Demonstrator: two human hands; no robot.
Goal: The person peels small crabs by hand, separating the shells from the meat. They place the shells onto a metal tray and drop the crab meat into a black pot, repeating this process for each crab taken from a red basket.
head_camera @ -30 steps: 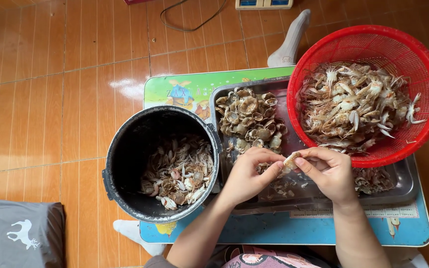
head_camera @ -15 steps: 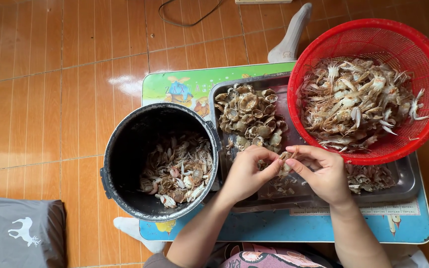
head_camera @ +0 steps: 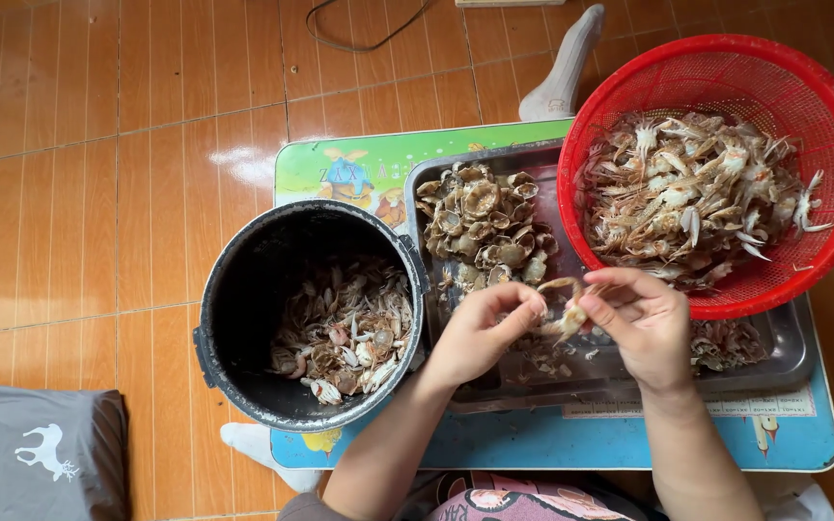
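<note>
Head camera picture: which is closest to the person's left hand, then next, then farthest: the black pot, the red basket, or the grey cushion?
From the left hand:
1. Round black pot of crab scraps, just to its left, nearest.
2. Red plastic mesh basket of small crabs, up and to the right, past the right hand.
3. Grey fabric cushion, bottom left corner, farthest.

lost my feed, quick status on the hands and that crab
Left hand and right hand both pinching one small crab over the metal tray. Nothing in the way.
</note>
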